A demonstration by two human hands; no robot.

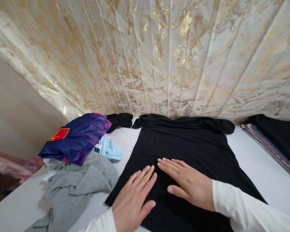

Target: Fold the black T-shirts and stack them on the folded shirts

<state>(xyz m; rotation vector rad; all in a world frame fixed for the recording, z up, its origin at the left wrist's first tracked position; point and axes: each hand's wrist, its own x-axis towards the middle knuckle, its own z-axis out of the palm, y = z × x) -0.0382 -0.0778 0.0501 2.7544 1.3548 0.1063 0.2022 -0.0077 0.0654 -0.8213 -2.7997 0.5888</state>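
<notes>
A black garment (183,145), which looks like a shirt, lies spread over the white table, its far end bunched up against the curtain. My left hand (135,196) rests flat on its near left part, fingers stretched out and thumb apart. Just to the right, my right hand (186,182) also lies flat on the black cloth, fingers pointing left and away. Neither hand grips anything. The near edge of the garment runs out of view at the bottom.
Left of the garment is a loose heap: a purple-blue garment (79,138) with a red patch, a light blue cloth (112,149) and a grey garment (82,183). A stack of folded clothes (277,138) sits at the right. Behind the white table (12,209) hangs a gold-patterned curtain (159,64).
</notes>
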